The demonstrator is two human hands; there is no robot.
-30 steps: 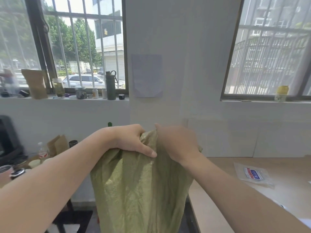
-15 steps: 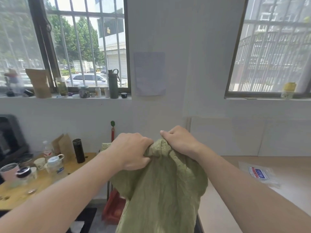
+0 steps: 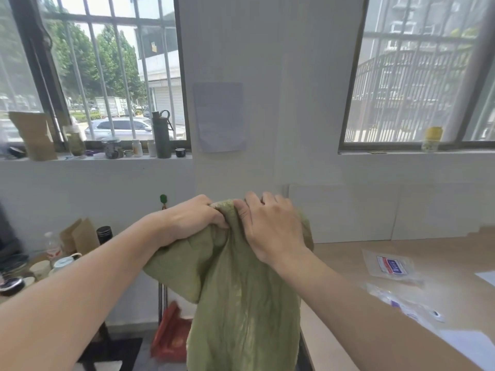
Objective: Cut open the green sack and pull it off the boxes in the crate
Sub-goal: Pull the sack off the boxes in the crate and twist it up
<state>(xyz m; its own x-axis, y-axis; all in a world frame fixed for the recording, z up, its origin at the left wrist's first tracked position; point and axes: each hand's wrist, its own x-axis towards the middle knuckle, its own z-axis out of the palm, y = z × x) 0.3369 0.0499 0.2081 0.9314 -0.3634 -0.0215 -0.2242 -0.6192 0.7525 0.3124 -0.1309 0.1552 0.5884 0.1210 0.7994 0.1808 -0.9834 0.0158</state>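
**A:** What is standing over at ten o'clock?

**B:** A flask on the sill, well apart from the work. Nothing there is mattering to the job.

**A:** And the hands?

**B:** The left hand, at about seven o'clock from the view's middle, is gripping the bunched top of the sack with its fingers curled into the cloth. The sack is hanging limp towards six o'clock, held up in the air. It is looking slack, with no box shape pushing through it. The right hand, just beside at five o'clock, is clutching the same bunch.

**A:** So is the job finishing?

**B:** I am judging so. The sack is hanging free, so the cutting and pulling are seeming done. The crate and boxes are lying out of view, though, so I am not confirming that.

**A:** What is remaining?

**B:** Probably only putting the sack aside. The table at four o'clock, with a packet lying on it, is sitting near.
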